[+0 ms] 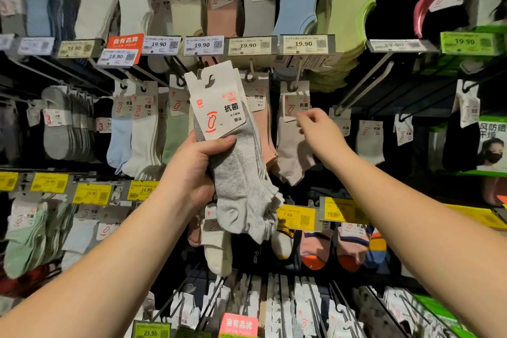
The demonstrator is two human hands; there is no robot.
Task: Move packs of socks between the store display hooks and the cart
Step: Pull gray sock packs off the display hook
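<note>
My left hand [196,166] grips a pack of grey ankle socks [241,181] with a white card header [216,101], held up in front of the middle row of hooks. My right hand [319,129] reaches toward a beige sock pack [293,151] hanging on a hook [297,74]; its fingers are loosely curled next to that pack's card label and hold nothing. A pink pack [264,129] hangs between the two, partly hidden behind the grey pack. No cart is in view.
Rows of sock packs hang on long metal hooks above, left, right and below. White 19.90 price tags [248,45] line the upper rail, yellow tags [297,217] the lower one. Hook ends [343,307] stick out toward me at the bottom.
</note>
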